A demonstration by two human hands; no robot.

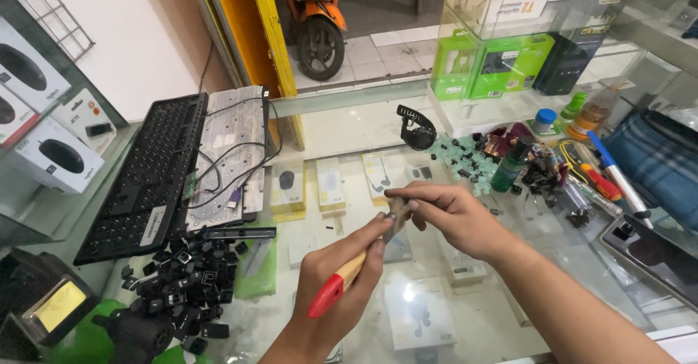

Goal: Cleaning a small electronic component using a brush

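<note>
My left hand [336, 282] grips a small brush [347, 275] with a wooden handle and a red end, held over the glass counter [465, 320]. My right hand [443, 215] pinches the brush's bristle tip between thumb and fingers. Left of my hands lies a pile of loose black keycaps [187, 277]. Behind it a stripped black keyboard frame [145, 178] lies beside its grey circuit sheet with cables [229, 153].
A black watch [417, 128], small green and black caps [465, 162], a dark spray bottle [510, 166], screwdrivers and pens [603, 178] lie at the back right. Green boxes [494, 62] fill a display case. An orange scooter [314, 15] stands outside.
</note>
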